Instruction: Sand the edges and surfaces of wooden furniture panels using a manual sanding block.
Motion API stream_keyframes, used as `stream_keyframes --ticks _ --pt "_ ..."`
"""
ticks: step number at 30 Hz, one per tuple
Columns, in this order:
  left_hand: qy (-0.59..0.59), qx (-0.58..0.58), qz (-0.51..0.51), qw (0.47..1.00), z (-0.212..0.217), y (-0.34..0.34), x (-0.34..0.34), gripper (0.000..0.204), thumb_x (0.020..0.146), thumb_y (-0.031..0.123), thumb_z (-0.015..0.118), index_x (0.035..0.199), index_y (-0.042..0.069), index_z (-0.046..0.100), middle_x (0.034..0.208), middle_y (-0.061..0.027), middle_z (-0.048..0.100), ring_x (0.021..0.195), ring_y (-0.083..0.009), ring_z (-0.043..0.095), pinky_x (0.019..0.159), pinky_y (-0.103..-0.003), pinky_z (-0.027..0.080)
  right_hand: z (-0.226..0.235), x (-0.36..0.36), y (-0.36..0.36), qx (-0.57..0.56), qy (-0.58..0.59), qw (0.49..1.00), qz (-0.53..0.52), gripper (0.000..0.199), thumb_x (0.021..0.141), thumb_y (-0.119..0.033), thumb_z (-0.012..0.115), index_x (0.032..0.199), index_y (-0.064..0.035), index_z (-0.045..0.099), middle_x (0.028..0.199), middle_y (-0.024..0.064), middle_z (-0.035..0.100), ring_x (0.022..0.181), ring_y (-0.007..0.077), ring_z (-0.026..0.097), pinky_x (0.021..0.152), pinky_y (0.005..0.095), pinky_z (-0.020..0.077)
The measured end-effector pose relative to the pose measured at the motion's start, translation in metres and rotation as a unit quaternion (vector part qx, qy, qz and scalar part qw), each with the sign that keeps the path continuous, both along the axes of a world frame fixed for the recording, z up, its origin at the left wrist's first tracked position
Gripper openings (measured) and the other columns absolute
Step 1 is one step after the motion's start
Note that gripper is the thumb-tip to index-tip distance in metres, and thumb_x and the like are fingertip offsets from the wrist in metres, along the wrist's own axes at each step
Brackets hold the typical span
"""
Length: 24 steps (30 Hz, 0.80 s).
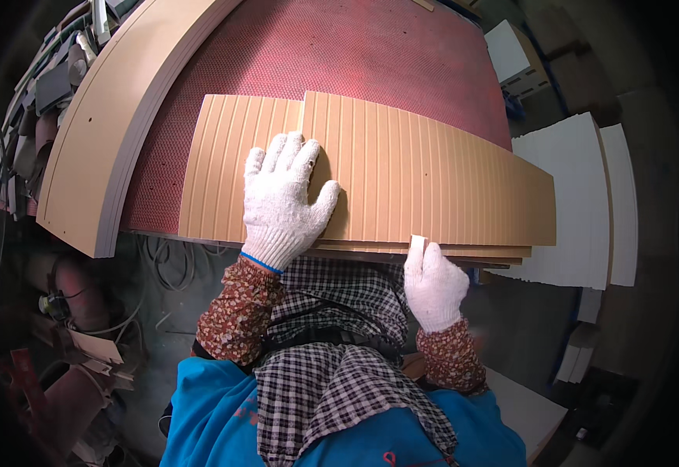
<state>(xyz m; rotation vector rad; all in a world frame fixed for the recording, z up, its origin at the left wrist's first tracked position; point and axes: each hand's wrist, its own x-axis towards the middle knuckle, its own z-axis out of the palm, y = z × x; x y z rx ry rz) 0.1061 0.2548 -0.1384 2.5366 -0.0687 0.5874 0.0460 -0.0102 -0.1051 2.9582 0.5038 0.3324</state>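
My left hand (283, 204), in a white knitted glove, lies flat with fingers and thumb spread on the tan grooved boards. Its fingertips are near the seam between a shorter grooved board (226, 159) on the left and a longer grooved board (440, 171) reaching to the right. My right hand (436, 288), gloved the same way, is closed at the front edge of the longer board. It pinches a small pale strip (418, 240) that stands up against that edge; its material I cannot make out. More boards (503, 252) show beneath the longer one.
The boards lie on a red mesh-patterned tabletop (370, 62). On the left stands a stack of long tan panels (94, 128), with a heap of scraps (51, 89) beyond. White stacked panels (565, 202) are at the right. Hoses (172, 268) hang below the table's left front.
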Motion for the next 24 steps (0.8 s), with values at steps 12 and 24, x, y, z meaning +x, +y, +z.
stream_keyframes --ticks 12,24 --pt "0.062 -0.029 -0.017 0.997 0.006 0.001 -0.002 0.062 0.092 0.036 0.078 0.143 0.004 0.063 0.153 -0.0229 0.059 0.148 -0.0399 0.049 0.128 -0.056 0.027 0.000 -0.010 0.022 0.155 -0.013 0.987 -0.043 0.033 0.105 -0.023 0.070 0.077 -0.0078 0.060 0.052 0.0125 0.055 0.045 0.0309 0.060 0.044 0.0432 0.0462" --pt "0.069 -0.027 -0.013 0.997 0.006 0.000 -0.002 0.062 0.091 0.036 0.078 0.141 0.004 0.063 0.150 -0.0238 0.058 0.147 -0.0398 0.050 0.127 -0.057 0.028 0.005 0.172 0.044 0.008 0.077 0.994 -0.077 0.037 0.108 -0.034 0.050 0.099 -0.0080 0.075 0.087 0.0161 0.077 0.081 0.0330 0.078 0.069 0.0495 0.0615"
